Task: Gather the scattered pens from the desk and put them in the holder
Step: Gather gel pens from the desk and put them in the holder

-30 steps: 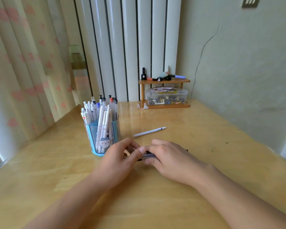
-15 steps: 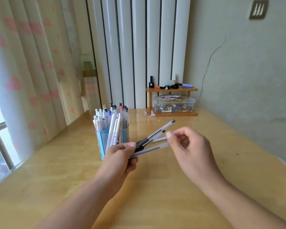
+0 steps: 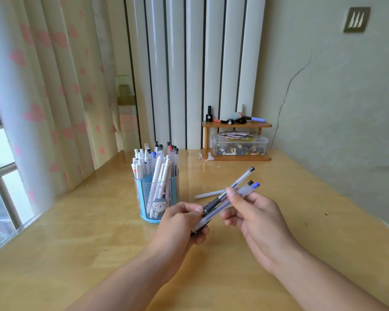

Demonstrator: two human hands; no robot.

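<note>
A small bundle of clear pens (image 3: 240, 184) with black and blue caps is lifted above the desk (image 3: 279, 198). My left hand (image 3: 182, 223) grips the bundle's lower ends. My right hand (image 3: 256, 218) pinches the pens near their middle with thumb and fingers. Just left of my left hand stands the blue and clear round holder (image 3: 154, 196), which is packed with several white pens. One white pen (image 3: 208, 195) lies flat on the desk behind the bundle, partly hidden by it.
A small wooden shelf (image 3: 236, 140) at the back of the desk carries cosmetics on top and a clear plastic box of trinkets below. A curtain and window are on the left. The wall borders the desk's right side.
Both hands lifted the pens off the desk. My right hand, briefly apart from them, now pinches the bundle again. The pens have come closer together.
</note>
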